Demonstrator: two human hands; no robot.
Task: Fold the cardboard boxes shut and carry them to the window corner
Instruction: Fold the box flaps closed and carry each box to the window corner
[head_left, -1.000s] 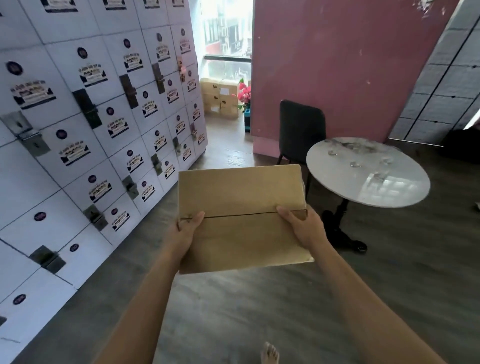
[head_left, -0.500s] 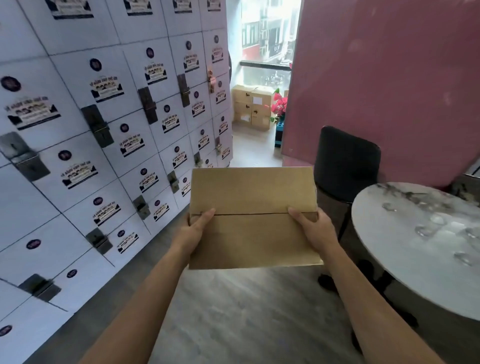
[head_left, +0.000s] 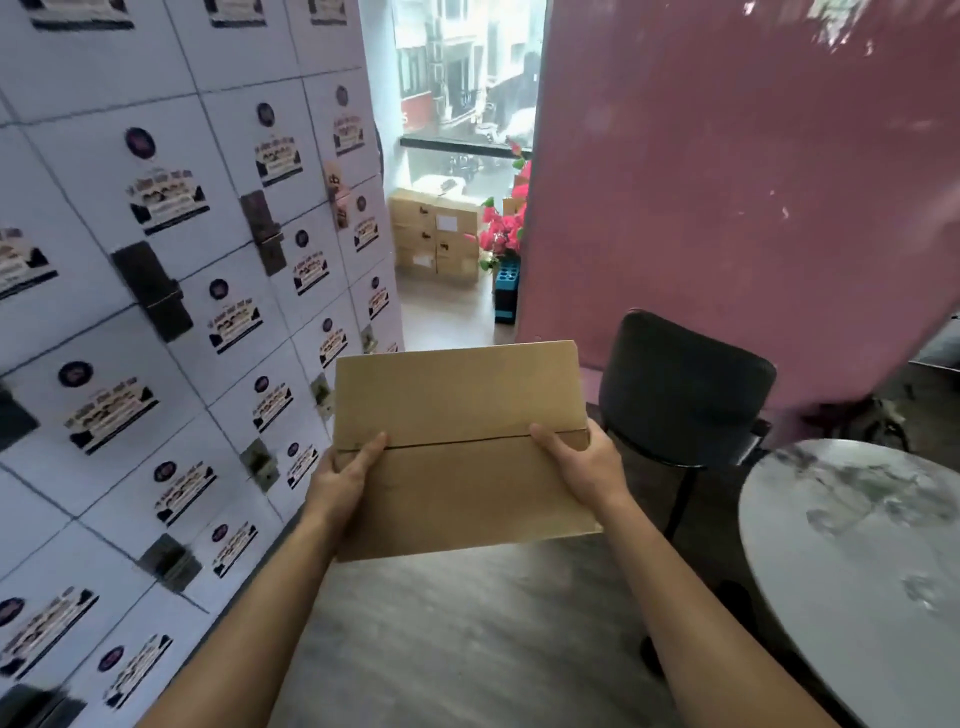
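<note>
I carry a brown cardboard box (head_left: 462, 447) in front of me, its two top flaps folded shut with a seam across the middle. My left hand (head_left: 345, 475) grips its left side, thumb lying on the top near the seam. My right hand (head_left: 584, 467) grips the right side the same way. Ahead, at the end of the passage under the window (head_left: 467, 78), stands a stack of closed cardboard boxes (head_left: 434, 234).
A wall of white lockers (head_left: 171, 312) runs along the left. A pink wall (head_left: 727, 182) stands on the right, with a dark chair (head_left: 685, 384) and a round marble table (head_left: 857, 571) before it. Pink flowers (head_left: 501, 234) in a blue crate (head_left: 505, 291) stand beside the stack.
I have walked forward along the lockers with the box; the window corner and the stack are nearer, and the table has slid to my right. My grip is the same.
</note>
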